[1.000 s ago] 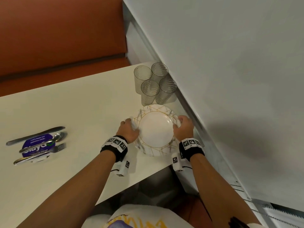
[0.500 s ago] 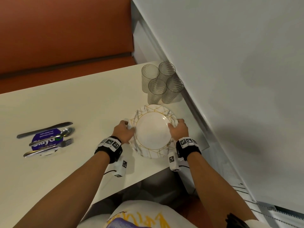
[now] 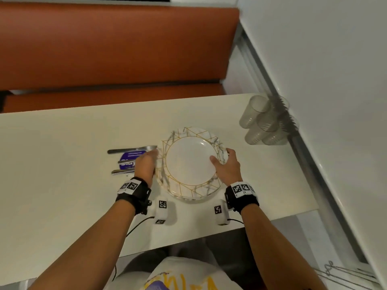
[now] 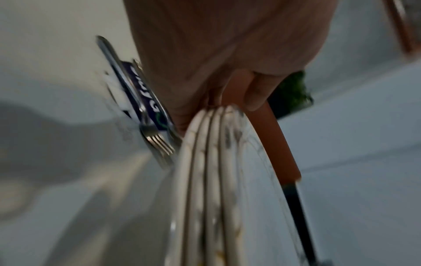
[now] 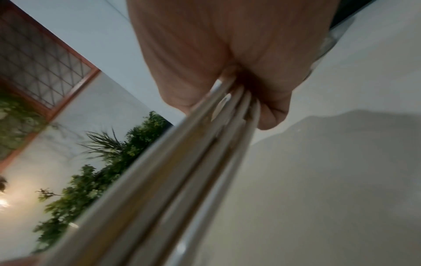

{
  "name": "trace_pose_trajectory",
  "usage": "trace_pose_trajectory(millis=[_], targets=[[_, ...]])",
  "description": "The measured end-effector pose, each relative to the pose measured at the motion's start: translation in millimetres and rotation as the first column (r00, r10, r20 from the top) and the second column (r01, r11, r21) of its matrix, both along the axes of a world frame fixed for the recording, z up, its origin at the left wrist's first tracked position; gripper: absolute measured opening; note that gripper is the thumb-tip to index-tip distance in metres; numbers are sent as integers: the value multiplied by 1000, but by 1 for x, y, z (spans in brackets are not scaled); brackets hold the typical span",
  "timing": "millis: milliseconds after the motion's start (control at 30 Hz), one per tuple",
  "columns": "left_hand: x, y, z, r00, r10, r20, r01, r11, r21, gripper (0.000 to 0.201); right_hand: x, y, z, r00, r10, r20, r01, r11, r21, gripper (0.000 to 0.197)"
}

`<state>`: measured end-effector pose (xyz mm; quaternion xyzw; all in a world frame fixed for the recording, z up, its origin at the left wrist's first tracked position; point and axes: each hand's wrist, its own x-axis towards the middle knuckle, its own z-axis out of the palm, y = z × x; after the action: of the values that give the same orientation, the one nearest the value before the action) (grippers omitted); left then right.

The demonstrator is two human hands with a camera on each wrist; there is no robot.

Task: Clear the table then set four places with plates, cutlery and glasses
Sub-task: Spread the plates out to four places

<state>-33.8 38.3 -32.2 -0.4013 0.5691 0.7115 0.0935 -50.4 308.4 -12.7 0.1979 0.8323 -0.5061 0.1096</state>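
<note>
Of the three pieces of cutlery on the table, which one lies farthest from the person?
The knife. It lies at the far edge of the purple card, beyond the other two pieces, whose handles show nearer the person beside the left hand.

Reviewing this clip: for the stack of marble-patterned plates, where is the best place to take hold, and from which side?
Probably at the rim of the plate stack, from two opposite sides, thumbs on top and fingers under. The left hand and right hand grip it so. The left wrist view shows several thin rims stacked, so a one-sided hold might let them slide.
</note>
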Motion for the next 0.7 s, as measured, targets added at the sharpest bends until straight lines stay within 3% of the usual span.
trace_pose_trajectory(millis=[167,267,333,467,500,567,700], targets=[[20,-61,11,977,183,-111,-146,948,282,30,4,-64,14,996,-29,-83,25,999,-49,60],[28,-79,26,972,157,-174,-41,845,533,48,7,-96,26,988,-34,-153,24,997,-66,58],[30,-87,30,972,141,-188,0,799,601,48,11,-108,31,987,-26,-157,18,998,-53,55],[26,-98,25,970,137,-199,-52,922,383,61,9,-119,41,991,66,-113,-66,998,6,53],[23,-99,24,967,142,-212,-74,951,301,53,6,-120,45,990,105,-96,-103,994,30,54],[20,-100,18,959,158,-234,-106,969,222,38,-4,-118,54,983,158,-91,-151,985,83,53],[17,-96,19,957,137,-255,-90,978,189,42,-37,-110,62,960,257,-111,-236,956,172,73]])
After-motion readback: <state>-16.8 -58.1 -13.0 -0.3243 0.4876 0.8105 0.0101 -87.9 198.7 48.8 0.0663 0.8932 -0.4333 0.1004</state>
